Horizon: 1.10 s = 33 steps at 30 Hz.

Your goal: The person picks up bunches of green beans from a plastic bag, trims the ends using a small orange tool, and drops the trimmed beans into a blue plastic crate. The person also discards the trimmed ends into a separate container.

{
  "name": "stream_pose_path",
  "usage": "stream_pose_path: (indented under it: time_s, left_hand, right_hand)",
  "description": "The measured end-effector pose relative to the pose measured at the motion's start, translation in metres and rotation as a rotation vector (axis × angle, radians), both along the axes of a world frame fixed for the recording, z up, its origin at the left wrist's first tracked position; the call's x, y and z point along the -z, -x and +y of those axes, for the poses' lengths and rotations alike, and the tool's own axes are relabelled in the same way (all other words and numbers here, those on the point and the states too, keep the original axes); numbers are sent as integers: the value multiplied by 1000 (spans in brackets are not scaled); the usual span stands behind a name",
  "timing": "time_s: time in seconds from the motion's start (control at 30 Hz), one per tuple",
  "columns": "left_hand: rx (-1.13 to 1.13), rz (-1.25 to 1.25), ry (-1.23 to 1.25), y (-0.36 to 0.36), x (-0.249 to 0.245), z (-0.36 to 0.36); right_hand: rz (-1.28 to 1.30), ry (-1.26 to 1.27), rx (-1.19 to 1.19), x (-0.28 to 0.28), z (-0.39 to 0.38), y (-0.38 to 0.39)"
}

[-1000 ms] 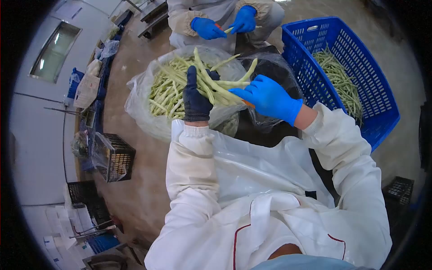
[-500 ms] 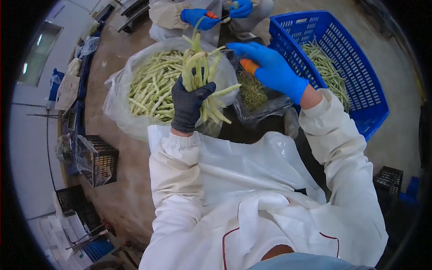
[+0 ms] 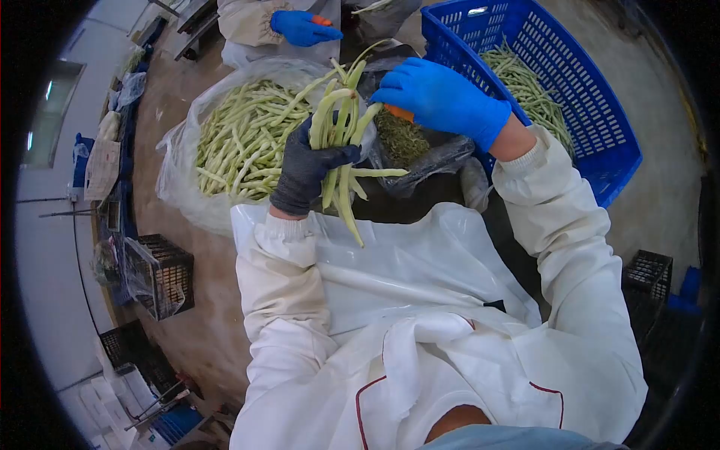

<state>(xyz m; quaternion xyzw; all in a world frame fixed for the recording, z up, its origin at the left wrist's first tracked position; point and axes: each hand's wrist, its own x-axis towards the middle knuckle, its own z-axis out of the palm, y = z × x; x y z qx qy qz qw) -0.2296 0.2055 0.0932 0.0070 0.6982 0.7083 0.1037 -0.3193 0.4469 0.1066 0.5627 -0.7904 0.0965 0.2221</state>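
Note:
My left hand, in a dark grey glove, is closed around a bunch of pale green beans whose tips point up and away from me. My right hand, in a blue glove, is curled over an orange-handled knife; its blade is hidden. The right fingertips are at the end of one bean on the bunch's right side. Behind my left hand, a clear plastic bag holds a heap of loose beans. Below my right hand, green trimmings lie in a dark plastic-lined container.
A blue slotted crate with beans in it stands at the right. Across from me, another person's blue-gloved hand holds an orange-handled tool. Black crates stand on the brown floor at the left.
My right hand has moved in to the bunch, its fingers now curled down at a bean's end. The bunch has shifted slightly, with one bean hanging lower. The other person's hands have parted.

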Motion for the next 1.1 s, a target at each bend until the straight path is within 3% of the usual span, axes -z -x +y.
stream_pose_path:
  time_s: [0.13,0.23,0.33,0.43,0.53,0.63,0.67,0.8,0.93,1.03,1.1]
  left_hand:
    - [51,-27,-175,-3,1,1]
    - [108,-15,-345,-8,-3,8]
    - [221,55,-485,-8,-1,18]
    - [178,92,-469,-9,1,20]
    - [56,215,-502,-2,3,5]
    - [-17,275,-575,8,3,-20]
    - [-53,270,-590,9,2,-25]
    - [-215,193,-576,9,4,-31]
    - [-272,172,-356,9,7,-23]
    - [-331,131,-269,10,14,-10]
    - [-355,124,-223,13,21,0]
  right_hand:
    - [-264,48,-3,-12,6,-6]
    - [-576,331,-89,-7,5,-11]
    - [-1533,653,-283,-9,-6,-24]
    - [-1366,621,-296,20,-19,-17]
    - [-1353,297,27,22,-8,0]
    - [-1391,130,199,18,-5,-10]
    - [-1357,190,129,27,-2,-5]
    - [-1074,339,369,38,14,19]
    - [-420,504,335,22,18,27]
    - [-805,609,171,3,0,0]
    - [-1105,670,73,18,-21,-9]
